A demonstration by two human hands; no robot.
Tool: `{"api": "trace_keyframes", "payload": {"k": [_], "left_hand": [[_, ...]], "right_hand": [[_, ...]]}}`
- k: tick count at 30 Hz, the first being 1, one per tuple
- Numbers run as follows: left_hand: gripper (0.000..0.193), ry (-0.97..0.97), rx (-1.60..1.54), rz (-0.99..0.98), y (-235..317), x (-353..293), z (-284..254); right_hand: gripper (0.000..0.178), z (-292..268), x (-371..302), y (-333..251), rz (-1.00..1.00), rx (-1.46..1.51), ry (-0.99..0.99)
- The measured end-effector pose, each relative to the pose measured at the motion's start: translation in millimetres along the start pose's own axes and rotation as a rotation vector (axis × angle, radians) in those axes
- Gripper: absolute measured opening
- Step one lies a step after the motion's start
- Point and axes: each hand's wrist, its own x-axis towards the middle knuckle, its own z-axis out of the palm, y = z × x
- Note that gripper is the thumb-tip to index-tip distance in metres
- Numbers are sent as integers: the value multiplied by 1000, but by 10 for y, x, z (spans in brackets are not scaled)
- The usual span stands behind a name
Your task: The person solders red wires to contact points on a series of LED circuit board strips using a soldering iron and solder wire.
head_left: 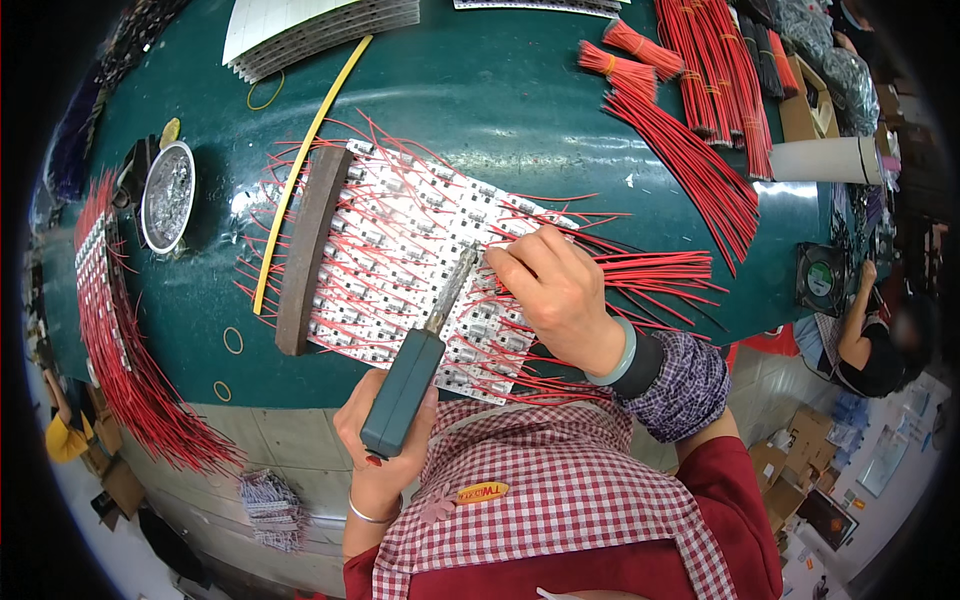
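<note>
A dark green soldering gun (405, 385) is gripped in my left hand (398, 468), its metal tip slanting up to the middle of a white circuit board panel (395, 245). My right hand (560, 295) rests over the right part of the panel, thumb and forefinger pinched on a thin wire close to the tip. The fingers partly hide the wire and the joint. Rows of small components and short red wires cover the panel. Longer red wires (660, 268) stick out from under my right hand. Across the panel's left side lies a brown bar (315, 250).
A yellow strip (305, 175) lies beside the bar. Farther left are a metal bowl (168, 197) and a wired board strip (105, 270) hanging over the table edge. Red wire bundles (690, 170) fill the far right, near a white cylinder (825, 160). Another person (880, 350) sits at right.
</note>
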Motion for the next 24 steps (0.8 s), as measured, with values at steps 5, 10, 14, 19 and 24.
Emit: {"api": "trace_keyframes", "payload": {"k": [5,10,14,19,24], "left_hand": [[14,-52,10,-33,112,62,-23],[13,-21,16,22,78,43,-7],[12,25,-15,7,-59,-78,-34],[15,38,47,49,-157,-164,-76],[19,31,-11,-1,-61,-110,-48]], "right_hand": [[29,3,2,-9,3,-12,3],[29,1,8,-17,0,-27,3],[30,8,14,-23,-6,-38,3],[28,2,11,-22,-16,-66,3],[31,1,8,-40,4,-45,-1]]}}
